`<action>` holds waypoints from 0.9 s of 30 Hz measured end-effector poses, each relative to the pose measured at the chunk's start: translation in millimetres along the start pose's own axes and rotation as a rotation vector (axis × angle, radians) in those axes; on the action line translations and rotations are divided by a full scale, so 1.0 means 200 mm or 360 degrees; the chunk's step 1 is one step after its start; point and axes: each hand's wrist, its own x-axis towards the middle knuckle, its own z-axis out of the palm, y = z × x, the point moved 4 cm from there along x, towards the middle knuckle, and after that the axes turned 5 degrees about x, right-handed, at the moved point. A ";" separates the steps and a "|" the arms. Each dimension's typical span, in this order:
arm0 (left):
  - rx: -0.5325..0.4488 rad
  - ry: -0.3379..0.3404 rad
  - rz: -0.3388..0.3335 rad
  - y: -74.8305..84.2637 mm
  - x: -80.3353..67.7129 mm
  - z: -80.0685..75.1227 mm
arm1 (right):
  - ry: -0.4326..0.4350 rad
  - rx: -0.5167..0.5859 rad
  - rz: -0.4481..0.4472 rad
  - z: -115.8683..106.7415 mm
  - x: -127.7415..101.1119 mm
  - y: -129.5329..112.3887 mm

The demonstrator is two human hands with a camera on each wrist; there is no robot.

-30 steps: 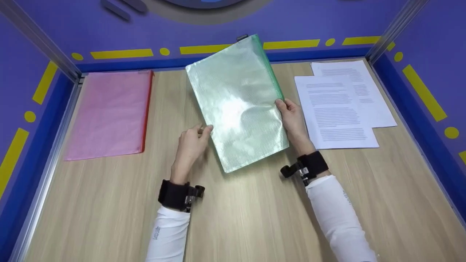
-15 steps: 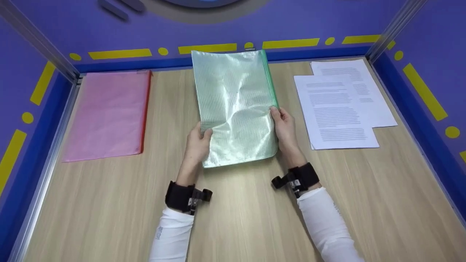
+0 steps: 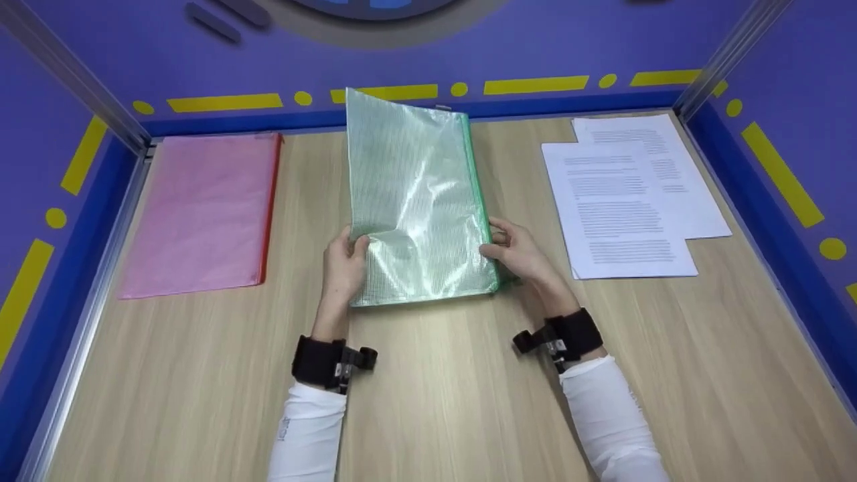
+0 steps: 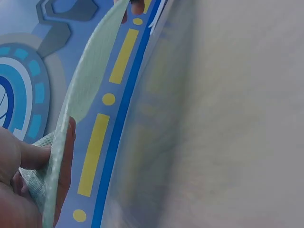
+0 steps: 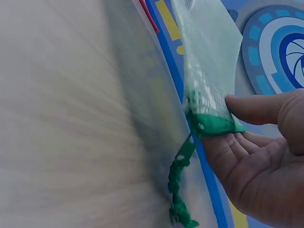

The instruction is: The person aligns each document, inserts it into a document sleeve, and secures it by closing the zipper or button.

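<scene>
A translucent green zip file bag (image 3: 415,201) is held above the table between both hands, its far left corner bent upward and its mesh sheet creased. My left hand (image 3: 344,268) pinches the left edge, with the thumb on top and fingers beneath. On the other side, my right hand (image 3: 525,254) pinches the green zipper edge (image 3: 477,181) near its lower corner, thumb above and fingers below. In the right wrist view a green cord (image 5: 178,190) dangles from that corner. The left wrist view shows the bag's edge (image 4: 59,152) between thumb and fingers.
A pink file bag (image 3: 201,214) with a red zipper edge lies on the left of the wooden table (image 3: 428,402). Printed sheets (image 3: 616,207) overlap on the right. Purple panels (image 3: 549,40) wall in the back and both sides.
The green file bag has turned from tilted to nearly straight and come lower and to the left. My left hand has taken hold of its left edge; the right hand has slid nearer its lower corner.
</scene>
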 end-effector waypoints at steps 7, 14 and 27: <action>0.0169 -0.0034 -0.0052 -0.05 0.00 -0.04 | 0.0052 -0.0114 0.0058 0.02 -0.01 0.01; 0.0279 -0.0037 -0.0067 -0.08 0.00 -0.07 | 0.0074 -0.0047 0.0088 0.05 -0.01 0.03; 0.0322 -0.0181 -0.0243 -0.12 0.02 -0.12 | -0.0044 -0.0254 0.0222 0.07 -0.01 0.03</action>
